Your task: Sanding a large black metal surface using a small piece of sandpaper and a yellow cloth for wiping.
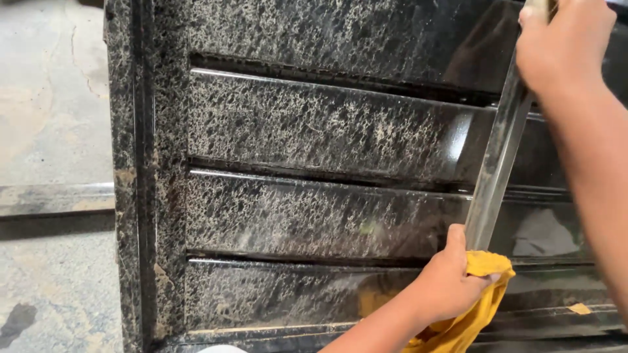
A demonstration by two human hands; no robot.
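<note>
My left hand [451,278] grips a crumpled yellow cloth [468,314] and presses it against the lower end of a long flat metal strip [497,157]. At the top right my right hand [562,42] is closed around the upper end of the same strip, holding it slanted across a black speckled metal gate [294,131] with wide horizontal slats. The slats are dusty and mottled on the left and shine glossy black to the right, near the strip.
Rough grey concrete floor [46,98] lies to the left of the gate's vertical frame [127,196]. A low concrete ledge [52,199] crosses the floor at mid-height. A small yellow scrap [579,308] sits on a lower slat at right.
</note>
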